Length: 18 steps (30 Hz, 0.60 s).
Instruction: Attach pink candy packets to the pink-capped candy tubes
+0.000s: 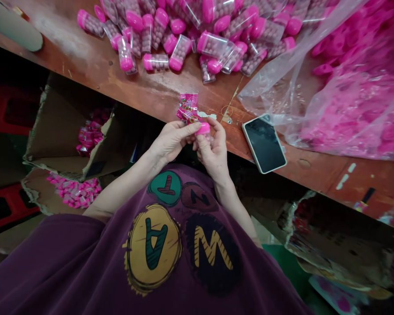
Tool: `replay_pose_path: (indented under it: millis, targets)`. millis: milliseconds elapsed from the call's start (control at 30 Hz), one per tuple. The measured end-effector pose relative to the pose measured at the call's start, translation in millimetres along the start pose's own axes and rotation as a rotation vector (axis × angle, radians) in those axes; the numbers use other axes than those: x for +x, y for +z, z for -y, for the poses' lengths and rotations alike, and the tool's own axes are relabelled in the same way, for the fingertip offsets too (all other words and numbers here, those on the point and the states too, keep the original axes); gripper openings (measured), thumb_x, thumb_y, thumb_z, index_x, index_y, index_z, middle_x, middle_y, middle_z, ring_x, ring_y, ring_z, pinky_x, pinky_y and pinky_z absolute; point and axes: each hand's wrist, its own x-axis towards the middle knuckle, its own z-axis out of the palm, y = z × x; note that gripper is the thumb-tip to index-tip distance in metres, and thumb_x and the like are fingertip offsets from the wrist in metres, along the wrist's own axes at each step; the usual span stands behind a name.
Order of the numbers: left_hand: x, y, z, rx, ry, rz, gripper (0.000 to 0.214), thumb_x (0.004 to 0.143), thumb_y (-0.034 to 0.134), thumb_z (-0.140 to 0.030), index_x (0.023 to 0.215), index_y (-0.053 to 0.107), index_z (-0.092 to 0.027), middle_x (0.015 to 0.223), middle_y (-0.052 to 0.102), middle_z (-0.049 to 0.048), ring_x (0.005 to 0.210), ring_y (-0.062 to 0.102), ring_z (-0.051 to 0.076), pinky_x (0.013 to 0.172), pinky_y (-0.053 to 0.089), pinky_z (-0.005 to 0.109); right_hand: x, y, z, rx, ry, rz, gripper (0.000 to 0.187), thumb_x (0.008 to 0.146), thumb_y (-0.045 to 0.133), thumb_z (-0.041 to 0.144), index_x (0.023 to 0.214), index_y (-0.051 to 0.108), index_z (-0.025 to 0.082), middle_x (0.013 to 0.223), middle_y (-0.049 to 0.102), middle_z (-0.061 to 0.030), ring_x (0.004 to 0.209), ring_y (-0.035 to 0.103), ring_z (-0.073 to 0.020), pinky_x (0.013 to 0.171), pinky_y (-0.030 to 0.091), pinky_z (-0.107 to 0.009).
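Close to my chest, at the table's near edge, both my hands hold one small item between them. My left hand (172, 140) pinches a pink printed wrapper (188, 106) that sticks up above the fingers. My right hand (213, 151) is curled round a small clear tube with a pink cap (203, 128), the cap showing between thumb and fingers. The wrapper and the tube touch each other. Most of the tube's body is hidden inside my fingers.
A heap of pink-capped tubes (190, 35) covers the far side of the brown table (141, 89). A clear bag of pink caps (354, 83) lies at right, a dark phone (264, 143) beside it. An open carton of pink wrappers (75, 144) stands lower left.
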Motion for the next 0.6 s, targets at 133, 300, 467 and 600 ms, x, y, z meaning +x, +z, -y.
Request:
replay_pose_path:
  millis: [133,300,467,600]
  targets:
    - [-0.9,2.4,-3.0,-0.004,-0.058,0.116,0.025,0.084,0.09,-0.034,0.088,0.076,-0.014,0.075,0.075,0.0032,0.066,0.071,0.015,0.065,0.056,0.026,-0.2,-6.1,0.0,-0.107,-0.094,-0.011,0.054,0.097,0.071,0.058,0.141,0.045,0.04,0.084,0.055,0.0036,0.064,0.058,-0.0136,0.056,0.053,-0.028]
    - [-7.1,0.1,-7.7,0.027,-0.056,0.199,0.028,0.084,0.091,-0.038,0.087,0.076,-0.014,0.077,0.076,0.0035,0.063,0.071,0.015,0.067,0.058,0.029,-5.4,-12.2,7.2,0.028,0.096,0.159,0.058,0.101,0.06,0.066,0.149,0.04,0.039,0.073,0.054,0.0071,0.044,0.036,-0.0086,0.039,0.034,-0.021]
    - [-6.7,-4.4,-1.4,0.052,0.002,0.192,0.026,0.084,0.091,-0.037,0.088,0.077,-0.015,0.08,0.077,0.0037,0.071,0.073,0.016,0.072,0.058,0.028,-5.6,-14.4,-0.3,-0.103,0.029,0.126,0.065,0.1,0.06,0.068,0.152,0.039,0.035,0.095,0.068,-0.0006,0.057,0.056,-0.0115,0.05,0.054,-0.026]
    - [-3.4,-1.9,6.4,-0.007,0.053,0.109,0.025,0.081,0.093,-0.032,0.095,0.078,-0.017,0.086,0.078,0.0018,0.077,0.075,0.014,0.077,0.058,0.027,-5.1,-14.6,-6.9,-0.384,-0.105,0.057,0.069,0.101,0.061,0.063,0.157,0.033,0.035,0.143,0.061,-0.0109,0.098,0.072,-0.0212,0.083,0.066,-0.039]
